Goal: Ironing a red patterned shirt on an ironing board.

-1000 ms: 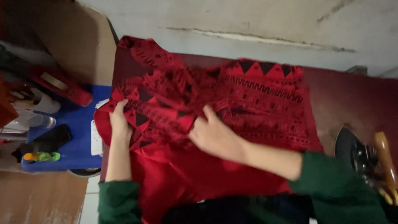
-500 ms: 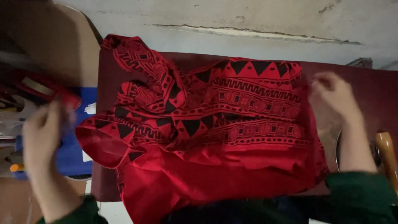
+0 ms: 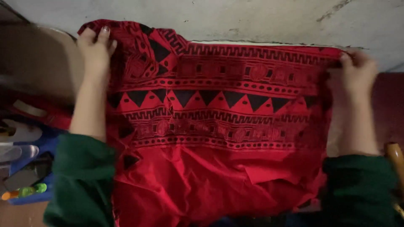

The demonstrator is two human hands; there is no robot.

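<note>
One red cloth, two hands on its far corners

One red cloth [image 3: 219,126] with black printed bands lies spread in front of me, reaching from my chest to the far edge by the pale wall [image 3: 252,19]. I count one row of large black triangles across its middle, several bands of key and dot patterns above and below it, and a plain red stretch, creased, nearest me.

My left hand [image 3: 96,47] is at the far left corner, fingers [image 3: 104,31] curled over the edge, pinching the fabric. My right hand [image 3: 358,71] is at the far right corner, fingers closed on the edge there. Both hands have hold of the cloth and nothing else. Two dark green sleeves [image 3: 80,176] cover my forearms.

Beyond the right edge a strip of dark red tabletop [image 3: 389,105] shows, and one tan wooden handle [image 3: 395,155] pokes in at the lower right. To the left sits a blue tray [image 3: 46,145] holding small items too blurred to count, among them one green and orange piece [image 3: 23,192].
</note>
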